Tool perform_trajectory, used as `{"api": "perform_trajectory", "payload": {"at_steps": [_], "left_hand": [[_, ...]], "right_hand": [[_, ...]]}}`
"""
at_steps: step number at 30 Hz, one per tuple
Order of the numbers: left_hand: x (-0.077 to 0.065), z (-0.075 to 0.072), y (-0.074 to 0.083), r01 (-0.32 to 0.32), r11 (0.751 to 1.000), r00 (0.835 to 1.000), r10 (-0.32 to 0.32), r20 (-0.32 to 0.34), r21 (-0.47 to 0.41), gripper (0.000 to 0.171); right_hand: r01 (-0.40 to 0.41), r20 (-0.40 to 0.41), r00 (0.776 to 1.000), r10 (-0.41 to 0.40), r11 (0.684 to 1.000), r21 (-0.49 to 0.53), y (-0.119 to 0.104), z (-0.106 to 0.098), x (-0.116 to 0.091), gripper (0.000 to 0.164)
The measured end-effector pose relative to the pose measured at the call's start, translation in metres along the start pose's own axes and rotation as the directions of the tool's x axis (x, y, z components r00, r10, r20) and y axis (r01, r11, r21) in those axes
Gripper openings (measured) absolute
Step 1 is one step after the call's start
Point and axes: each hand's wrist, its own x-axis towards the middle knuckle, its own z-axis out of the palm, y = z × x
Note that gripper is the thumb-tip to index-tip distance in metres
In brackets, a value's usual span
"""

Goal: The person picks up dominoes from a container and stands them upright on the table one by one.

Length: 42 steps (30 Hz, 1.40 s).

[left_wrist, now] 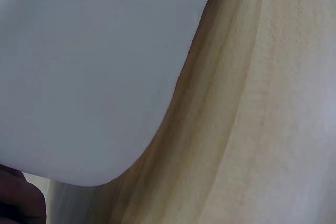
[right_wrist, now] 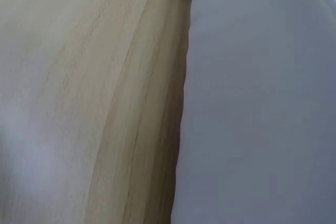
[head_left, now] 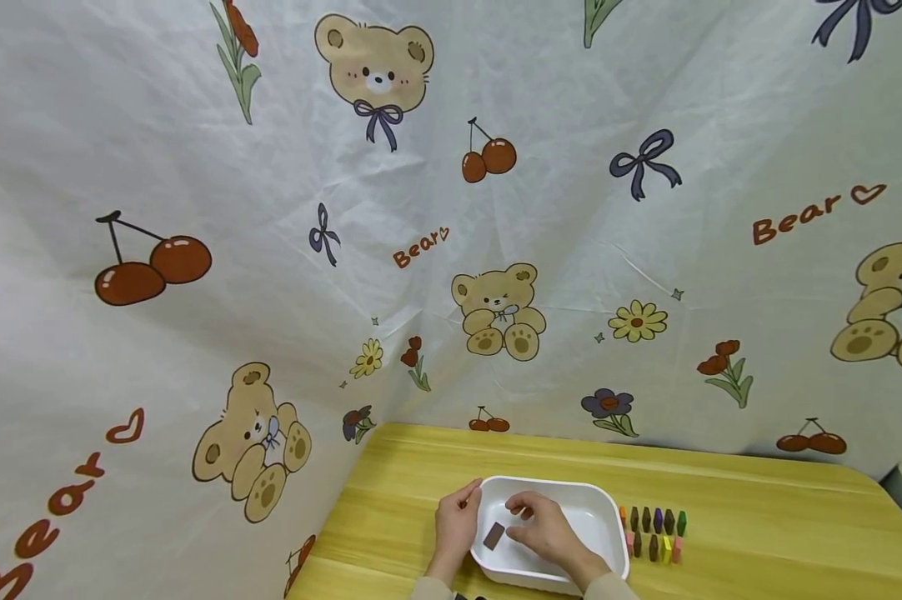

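Note:
A white plastic tray [head_left: 619, 542] stands on the table in the head view, with a flat dark brown rectangular piece [head_left: 493, 536] lying at its left end. My left hand [head_left: 457, 527] grips the tray's left rim near the far corner. In the left wrist view, dark fingers [left_wrist: 22, 198] show beside the tray's side wall [left_wrist: 100, 87]. Over the middle of the tray is my right hand [head_left: 544, 532], its fingers bent and apart from the thumb, just right of the brown piece. Nothing is visible between them. The right wrist view shows only the tray's wall [right_wrist: 257, 108] and the table.
Right of the tray, several small coloured sticks [head_left: 657, 522] stand in two rows on the yellow wood-grain table [head_left: 774, 525]. A pale cloth [head_left: 556, 225] printed with bears, cherries and bows hangs behind the table and along its left side.

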Motion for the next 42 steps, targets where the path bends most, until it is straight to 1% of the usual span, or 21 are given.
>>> {"api": "perform_trajectory", "payload": {"at_steps": [6,9,10,11,16,17,20,25,29,34,42], "left_hand": [[0.004,0.0,-0.005,-0.017,1.0,1.0,0.017,-0.011,0.012,0.019],[0.004,0.0,-0.004,-0.025,1.0,1.0,0.025,-0.009,0.009,0.019],[0.004,0.0,-0.004,-0.037,0.999,0.999,0.037,-0.01,0.015,0.019],[0.004,0.0,-0.004,-0.029,0.999,1.0,0.03,-0.007,0.014,0.019],[0.003,0.0,-0.001,-0.043,0.999,0.999,0.043,-0.004,0.03,0.019],[0.002,0.0,-0.001,-0.035,0.999,0.999,0.035,-0.001,0.028,0.019],[0.001,-0.001,0.0,-0.048,0.999,0.999,0.048,0.003,0.022,0.019],[0.001,-0.001,0.001,-0.05,0.999,0.999,0.05,-0.003,0.006,0.019],[0.001,0.001,0.0,-0.056,0.998,0.998,0.057,-0.007,0.015,0.02],[0.002,0.001,0.001,-0.054,0.998,0.998,0.054,-0.014,0.022,0.019],[0.0,0.0,0.001,-0.049,0.999,0.999,0.049,-0.011,0.014,0.019]], "right_hand": [[0.034,0.07,0.997,-0.033,0.999,-0.017,-0.001,0.009,0.006,0.034],[0.038,0.118,0.992,-0.034,0.999,-0.027,-0.003,0.014,0.009,0.035],[0.04,0.131,0.991,-0.036,0.999,-0.034,-0.003,0.015,0.009,0.035],[0.042,0.143,0.989,-0.036,0.998,-0.041,-0.003,0.016,0.01,0.035],[0.057,0.185,0.982,-0.043,0.996,-0.074,-0.004,0.02,0.011,0.036],[0.064,0.189,0.981,-0.048,0.995,-0.079,-0.004,0.02,0.011,0.036],[0.084,0.2,0.978,-0.062,0.991,-0.103,-0.002,0.021,0.012,0.037],[0.111,0.221,0.972,-0.079,0.985,-0.135,0.003,0.023,0.013,0.038],[0.097,0.214,0.974,-0.068,0.987,-0.128,0.006,0.022,0.014,0.036],[0.077,0.211,0.976,-0.058,0.993,-0.085,0.008,0.019,0.014,0.03],[0.049,0.204,0.979,-0.022,0.99,-0.13,0.006,0.018,0.011,0.03]]}}
